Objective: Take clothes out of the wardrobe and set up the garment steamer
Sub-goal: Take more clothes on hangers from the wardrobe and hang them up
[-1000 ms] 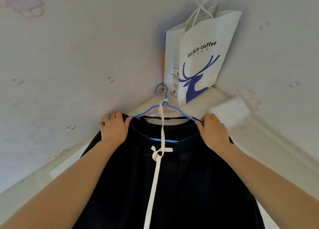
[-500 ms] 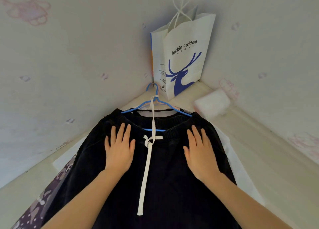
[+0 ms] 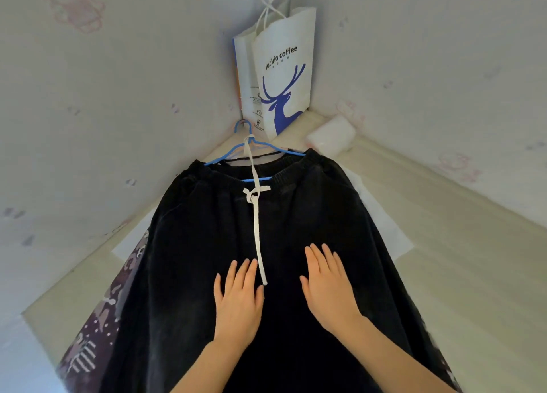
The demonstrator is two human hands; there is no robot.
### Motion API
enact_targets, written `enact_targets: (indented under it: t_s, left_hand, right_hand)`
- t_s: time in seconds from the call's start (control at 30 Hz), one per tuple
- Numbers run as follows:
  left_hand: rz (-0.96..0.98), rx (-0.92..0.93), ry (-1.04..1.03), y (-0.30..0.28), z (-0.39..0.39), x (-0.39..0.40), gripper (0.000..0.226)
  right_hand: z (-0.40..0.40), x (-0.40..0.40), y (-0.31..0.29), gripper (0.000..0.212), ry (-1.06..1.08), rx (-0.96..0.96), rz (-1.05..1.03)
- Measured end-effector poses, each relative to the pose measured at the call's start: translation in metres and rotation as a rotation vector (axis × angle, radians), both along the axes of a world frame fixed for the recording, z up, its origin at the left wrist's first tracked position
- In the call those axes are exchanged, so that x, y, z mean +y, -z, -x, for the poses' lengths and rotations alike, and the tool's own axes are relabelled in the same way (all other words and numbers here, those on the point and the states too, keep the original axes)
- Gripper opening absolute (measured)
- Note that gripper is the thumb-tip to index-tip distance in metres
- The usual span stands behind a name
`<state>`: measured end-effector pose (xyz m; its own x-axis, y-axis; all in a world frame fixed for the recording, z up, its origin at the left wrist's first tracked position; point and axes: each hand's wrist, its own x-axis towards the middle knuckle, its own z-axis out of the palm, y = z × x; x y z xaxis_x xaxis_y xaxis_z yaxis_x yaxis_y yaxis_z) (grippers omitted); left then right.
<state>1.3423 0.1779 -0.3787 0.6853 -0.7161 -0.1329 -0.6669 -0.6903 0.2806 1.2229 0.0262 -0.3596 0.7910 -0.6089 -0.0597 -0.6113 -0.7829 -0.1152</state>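
A pair of black trousers point(image 3: 207, 244) lies spread flat on a pale surface point(image 3: 473, 274), its waistband clipped to a blue hanger point(image 3: 245, 149) at the far end. A white drawstring point(image 3: 257, 229) runs down the middle from a knot at the waist. My left hand point(image 3: 238, 301) presses flat on the cloth just left of the drawstring's end, fingers straight. My right hand point(image 3: 328, 289) presses flat to the right of it, fingers straight too. No garment steamer is in view.
A white Luckin Coffee paper bag point(image 3: 281, 75) stands in the corner where two pale walls meet. A white soft packet point(image 3: 331, 136) lies beside it on the right. A patterned purple cloth point(image 3: 97, 333) shows under the trousers' left edge, and white sheets point(image 3: 384, 224) under the right.
A second ago both hands gripped the waistband ends at the hanger. They let go, flattened on the cloth and have slid down the trousers toward me.
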Motion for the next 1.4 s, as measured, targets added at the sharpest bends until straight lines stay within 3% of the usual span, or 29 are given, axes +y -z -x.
enact_targets:
  t_s: [0.5,0.83,1.1,1.4]
  left_hand:
    - [0.004,-0.003,0.244,-0.02,0.098,0.088,0.05]
    - [0.163,-0.131,0.684,-0.037,0.167,0.062,0.049]
    - [0.187,-0.031,1.033,-0.051,0.282,0.067,0.042]
    - [0.191,0.084,1.341,-0.052,0.429,0.151,0.04]
  right_hand:
    - [0.117,0.14,-0.016,0.055,0.26,0.024,-0.064]
    - [0.221,0.186,-0.039,0.057,0.618,-0.064,-0.268]
    - [0.332,0.254,-0.05,0.055,0.886,-0.066,-0.261]
    - [0.466,0.379,-0.041,0.056,1.197,-0.161,-0.221]
